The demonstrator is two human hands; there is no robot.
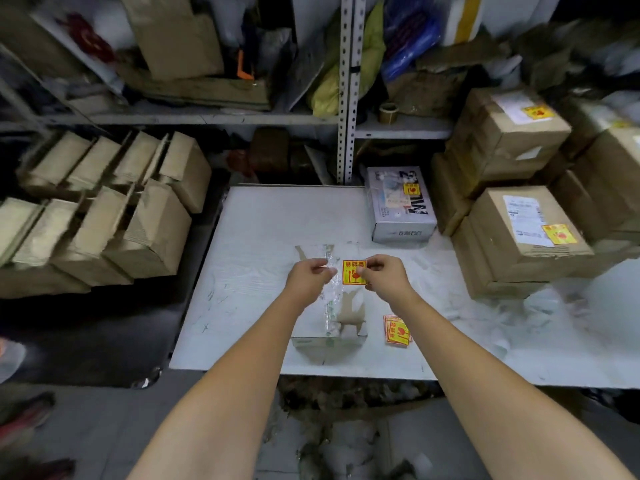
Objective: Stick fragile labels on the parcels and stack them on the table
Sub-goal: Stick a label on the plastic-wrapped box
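Note:
A white taped parcel (313,320) lies in the middle of the white table (249,289), lengthwise toward me. Over its far end my right hand (382,275) pinches a yellow-and-red fragile label (351,271) by its right edge. My left hand (308,275) pinches something thin at the label's left side, seemingly its clear backing film. A small pile of fragile labels (397,331) sits on the table just right of the parcel. Labelled parcels stand at the right: a white printed box (401,206) and stacked brown cartons (526,233).
Rows of brown cardboard boxes (104,209) fill a dark surface left of the table. Metal shelving (346,98) behind holds bags, cartons and a tape roll (388,113). Debris litters the floor (346,427) under the table's front edge.

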